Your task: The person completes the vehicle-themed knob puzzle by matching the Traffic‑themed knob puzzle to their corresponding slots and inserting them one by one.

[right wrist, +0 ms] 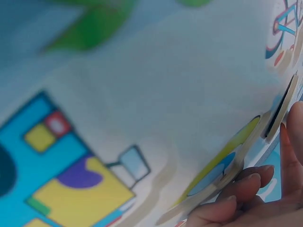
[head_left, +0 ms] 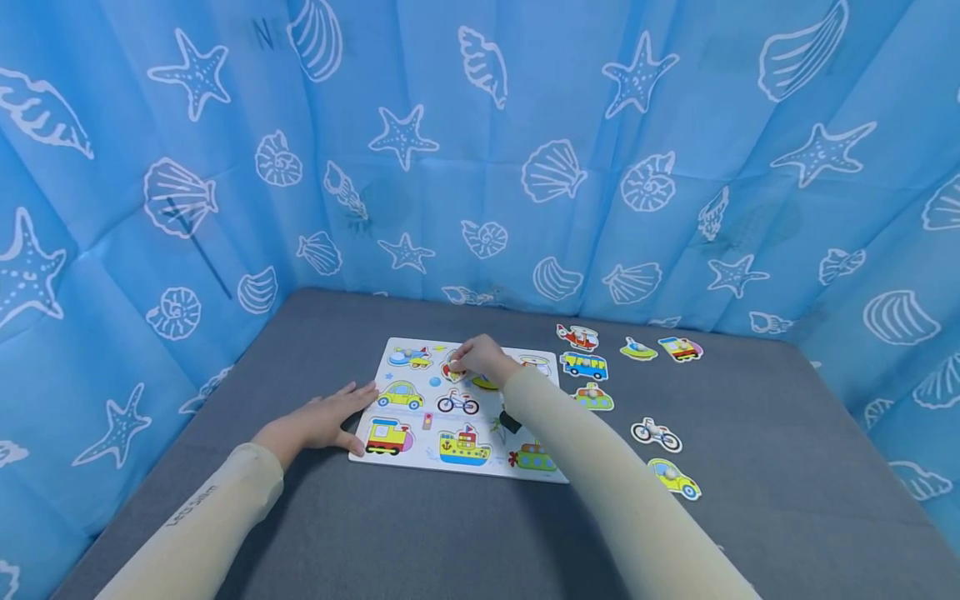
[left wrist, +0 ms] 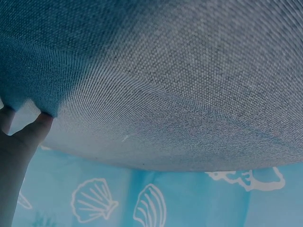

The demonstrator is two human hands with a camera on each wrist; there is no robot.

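A white wooden puzzle board (head_left: 431,421) printed with vehicles lies on the grey table. My left hand (head_left: 318,423) rests beside its left edge, fingers spread and fairly straight, fingertips at the edge. Over the top middle of the board, my right hand (head_left: 486,360) pinches a small puzzle piece (head_left: 452,369) between thumb and fingers. That piece shows some red and green, but its picture is mostly hidden. In the right wrist view, the held piece (right wrist: 282,106) appears edge-on, tilted against the board. Part of the board's right side is covered by my right forearm.
Right of the board lie loose knobbed pieces: a red helicopter (head_left: 577,337), a blue bus (head_left: 584,366), a green submarine (head_left: 593,397), a bicycle (head_left: 656,435), a yellow car (head_left: 674,479), a flying saucer (head_left: 638,350) and a train (head_left: 681,349). A blue shell-print curtain (head_left: 450,208) hangs behind.
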